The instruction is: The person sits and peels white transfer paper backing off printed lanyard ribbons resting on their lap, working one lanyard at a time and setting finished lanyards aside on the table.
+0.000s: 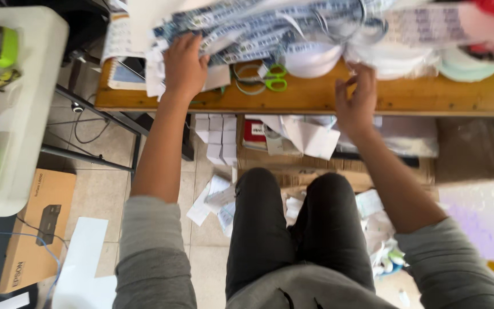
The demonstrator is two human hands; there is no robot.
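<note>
While the person sits with dark-trousered knees under a wooden table (315,94), both arms in grey sleeves stretch far forward over its near edge. The left hand (184,66) lies palm down, fingers spread and pressing on a heap of printed blue-and-white strips (258,28) at the far left of the tabletop. The right hand (357,102) hangs at the table's near edge with fingers curled loosely; whether it grips anything cannot be told, since it is blurred. Between the hands lie green-handled scissors (273,80) on the bare wood, just near of a stack of white round plates (313,60). Under the table sit a red-and-white box (254,133), crumpled white paper sheets (310,134) and a row of small white cartons (215,137). On the tiled floor at near left lies a flat brown cardboard box (35,229) with a dark printed picture, beside a white plastic table (24,114) holding lime-green objects (4,48).
</note>
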